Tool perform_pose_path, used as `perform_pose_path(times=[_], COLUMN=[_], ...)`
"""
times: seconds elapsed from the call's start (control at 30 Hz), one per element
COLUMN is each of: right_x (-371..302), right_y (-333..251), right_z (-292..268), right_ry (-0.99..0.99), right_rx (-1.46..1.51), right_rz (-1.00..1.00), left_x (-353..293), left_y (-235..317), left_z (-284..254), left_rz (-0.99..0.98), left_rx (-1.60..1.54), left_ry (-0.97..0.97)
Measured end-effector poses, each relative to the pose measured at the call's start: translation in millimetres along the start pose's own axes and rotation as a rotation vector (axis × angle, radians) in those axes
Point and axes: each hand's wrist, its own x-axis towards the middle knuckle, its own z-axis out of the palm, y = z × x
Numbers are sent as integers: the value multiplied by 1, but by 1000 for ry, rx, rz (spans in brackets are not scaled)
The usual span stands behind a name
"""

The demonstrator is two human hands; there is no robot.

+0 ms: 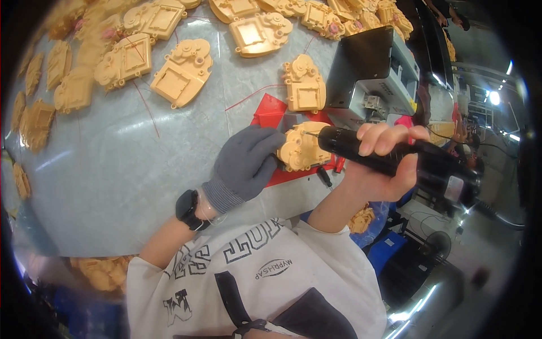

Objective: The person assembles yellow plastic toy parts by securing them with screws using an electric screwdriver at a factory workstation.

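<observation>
My left hand [245, 161], in a grey knit glove, grips the left side of a yellow plastic housing [293, 155] with its fingers. The housing lies over a red base [269, 110], and a small grey block shows behind it. My bare right hand [384, 169] is wrapped round a black electric screwdriver [350, 148] with a cable at its rear end. The driver is held nearly level, tilted a little, and its thin bit points left into the housing. Whether the bit touches a screw is too small to tell. Another yellow housing [305, 85] lies just beyond.
Many yellow housings [183, 73] are spread over the far and left parts of the grey table [124, 181], with thin red wires among them. A black-and-grey machine [361, 73] stands right of the work. A small black-handled tool [324, 177] lies near the red base.
</observation>
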Motion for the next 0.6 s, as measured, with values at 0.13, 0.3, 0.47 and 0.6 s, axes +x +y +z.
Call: perform_pose_path(times=[0.13, 0.3, 0.47, 0.6], right_x=[0, -1, 2, 4], right_y=[2, 0, 1, 2], right_z=[3, 2, 4, 6], right_ry=[-11, -19, -28, -11], right_rx=[-9, -23, -29, -18], right_rz=[5, 1, 11, 30], left_x=[-2, -4, -4, -4], left_y=[-2, -3, -4, -4], left_z=[1, 3, 1, 2], left_rz=[13, 2, 12, 12], left_rx=[-2, -2, 1, -4], left_ry=[12, 0, 4, 2])
